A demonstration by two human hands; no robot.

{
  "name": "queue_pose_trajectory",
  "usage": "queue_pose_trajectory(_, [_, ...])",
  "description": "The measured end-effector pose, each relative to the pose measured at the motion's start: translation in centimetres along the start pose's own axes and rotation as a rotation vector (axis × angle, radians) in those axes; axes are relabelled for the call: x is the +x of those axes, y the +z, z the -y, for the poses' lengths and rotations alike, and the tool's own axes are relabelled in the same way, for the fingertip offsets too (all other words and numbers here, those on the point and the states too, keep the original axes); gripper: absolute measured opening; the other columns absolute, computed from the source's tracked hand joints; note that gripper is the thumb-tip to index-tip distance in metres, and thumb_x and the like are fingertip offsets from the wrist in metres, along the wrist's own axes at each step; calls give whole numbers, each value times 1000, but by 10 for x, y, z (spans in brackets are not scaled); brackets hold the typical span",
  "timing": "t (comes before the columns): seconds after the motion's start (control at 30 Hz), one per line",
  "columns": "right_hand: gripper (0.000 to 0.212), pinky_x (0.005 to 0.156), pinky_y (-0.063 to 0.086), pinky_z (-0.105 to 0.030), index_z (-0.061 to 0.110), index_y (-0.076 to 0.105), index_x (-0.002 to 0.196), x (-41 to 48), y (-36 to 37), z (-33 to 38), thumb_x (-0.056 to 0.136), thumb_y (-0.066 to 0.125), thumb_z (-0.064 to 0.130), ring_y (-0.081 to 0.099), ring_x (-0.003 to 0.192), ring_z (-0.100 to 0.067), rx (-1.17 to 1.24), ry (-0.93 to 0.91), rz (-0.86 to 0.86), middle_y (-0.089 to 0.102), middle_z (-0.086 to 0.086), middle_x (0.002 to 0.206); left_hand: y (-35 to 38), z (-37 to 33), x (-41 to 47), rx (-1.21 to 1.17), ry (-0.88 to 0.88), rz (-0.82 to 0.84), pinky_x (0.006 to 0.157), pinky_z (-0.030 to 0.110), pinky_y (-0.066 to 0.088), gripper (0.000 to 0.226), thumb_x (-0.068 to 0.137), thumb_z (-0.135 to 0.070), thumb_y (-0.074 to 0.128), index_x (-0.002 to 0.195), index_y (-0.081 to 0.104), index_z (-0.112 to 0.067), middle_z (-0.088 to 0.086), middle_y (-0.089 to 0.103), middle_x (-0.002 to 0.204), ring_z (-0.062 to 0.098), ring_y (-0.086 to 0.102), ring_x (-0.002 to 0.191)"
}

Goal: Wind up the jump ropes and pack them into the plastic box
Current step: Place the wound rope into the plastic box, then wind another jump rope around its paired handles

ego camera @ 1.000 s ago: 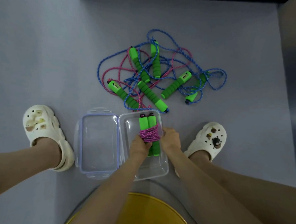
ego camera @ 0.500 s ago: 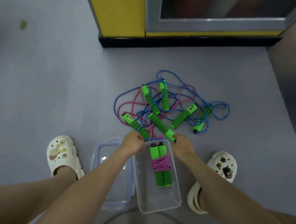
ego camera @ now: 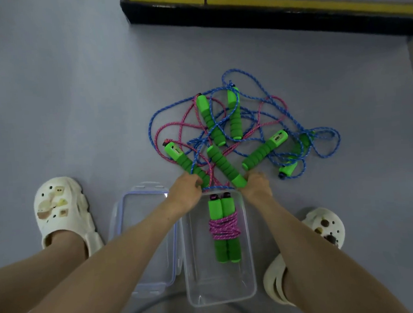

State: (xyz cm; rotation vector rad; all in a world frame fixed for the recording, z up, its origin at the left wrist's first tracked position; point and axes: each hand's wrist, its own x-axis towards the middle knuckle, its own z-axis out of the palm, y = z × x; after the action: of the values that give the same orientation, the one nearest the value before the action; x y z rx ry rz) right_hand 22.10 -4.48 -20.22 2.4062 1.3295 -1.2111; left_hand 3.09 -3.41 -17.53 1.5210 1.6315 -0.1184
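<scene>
Hands on the tangle, one rope boxed.
Your left hand [ego camera: 187, 190] curls round the near end of a green handle [ego camera: 183, 159], and your right hand [ego camera: 256, 185] grips a second handle [ego camera: 223, 165]. The wound pink rope [ego camera: 224, 228] lies in the plastic box [ego camera: 251, 270], just short of the loose ropes [ego camera: 271, 117].

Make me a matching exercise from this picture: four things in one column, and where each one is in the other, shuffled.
Things:
1. wound pink rope
2. lid
3. loose ropes
4. left hand

Places:
A. tangled on the floor beyond the box
B. inside the plastic box
C. gripping a green handle
D. on the floor, left of the box

Pairs: 1-B, 2-D, 3-A, 4-C
</scene>
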Motion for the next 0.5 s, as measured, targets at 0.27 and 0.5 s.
queue_pose_trajectory(0.27, [40,67,48,-37,8,42,117,-30,-39,15,87,66,20,58,85,-28,207,-174,-166,57,-10,97,-26,-9,-18,-16,33,-14,94,31,42,34,89,0,47,120,62,-2,21,56,122,33,55,111])
queue_pose_trajectory(0.5, [40,74,39,-17,4,58,112,-104,-113,57,78,76,15,53,89,-16,395,-430,-160,57,-3,96,-89,-69,-76,108,174,1,85,36,45,44,90,-3,43,134,44,-8,20,57,120,35,57,108])
